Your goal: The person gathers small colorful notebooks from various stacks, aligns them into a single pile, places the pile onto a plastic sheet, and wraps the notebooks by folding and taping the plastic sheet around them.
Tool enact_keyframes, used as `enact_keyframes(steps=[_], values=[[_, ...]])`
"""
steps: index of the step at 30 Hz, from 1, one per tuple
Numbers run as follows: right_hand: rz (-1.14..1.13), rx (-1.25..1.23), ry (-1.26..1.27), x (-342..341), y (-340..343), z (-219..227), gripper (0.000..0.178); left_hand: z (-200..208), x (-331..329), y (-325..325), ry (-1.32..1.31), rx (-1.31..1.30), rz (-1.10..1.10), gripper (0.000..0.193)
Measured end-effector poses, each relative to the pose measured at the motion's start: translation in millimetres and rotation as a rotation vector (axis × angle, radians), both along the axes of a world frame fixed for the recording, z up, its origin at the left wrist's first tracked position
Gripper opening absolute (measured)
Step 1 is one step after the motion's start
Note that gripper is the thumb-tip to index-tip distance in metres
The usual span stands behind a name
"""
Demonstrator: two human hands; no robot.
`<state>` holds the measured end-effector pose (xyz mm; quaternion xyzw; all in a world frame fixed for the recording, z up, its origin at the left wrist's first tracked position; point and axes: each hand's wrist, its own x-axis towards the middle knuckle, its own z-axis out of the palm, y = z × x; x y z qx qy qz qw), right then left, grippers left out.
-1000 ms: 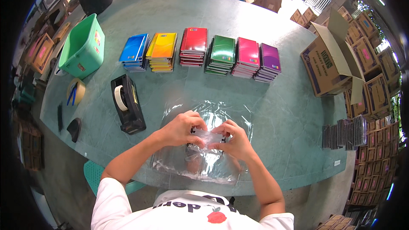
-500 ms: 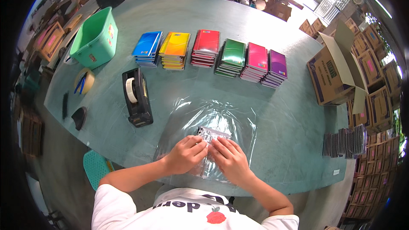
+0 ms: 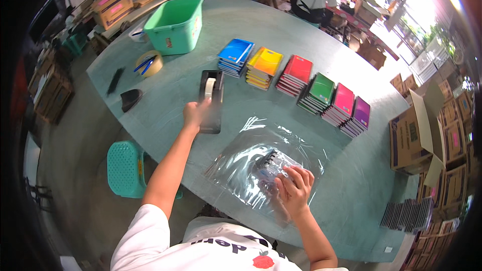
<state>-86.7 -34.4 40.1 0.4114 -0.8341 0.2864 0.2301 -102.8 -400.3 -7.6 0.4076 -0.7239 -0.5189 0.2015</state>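
My left hand (image 3: 195,114) is at the black tape dispenser (image 3: 211,120), its fingers smeared by motion near the roll of tape (image 3: 210,88). Whether it grips any tape I cannot tell. With bent fingers, my right hand (image 3: 296,188) holds down a small spiral notebook (image 3: 273,163) wrapped in clear film. Beneath it spreads a sheet of clear plastic (image 3: 236,170), shiny and creased. Part of the notebook is hidden by my right fingers and glare.
Beyond the plastic stand stacks of blue (image 3: 235,56), yellow (image 3: 263,66), red, green, pink and purple notebooks (image 3: 357,115). A green bin (image 3: 173,25) and a tape roll (image 3: 150,68) lie far left. An open carton (image 3: 411,133) and grey stacks (image 3: 406,215) are at right.
My left hand has left the wrapped notebook and moved forward and left to the tape dispenser. My right hand stays on the notebook. The whole view has turned left.
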Motion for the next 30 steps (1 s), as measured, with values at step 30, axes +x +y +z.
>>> enact_keyframes(steps=[30], values=[[0.237,-0.122,-0.326,-15.7,3.5,-12.8,0.057,36.5,74.1,231.5,0.202,0.192,-0.477,0.035]])
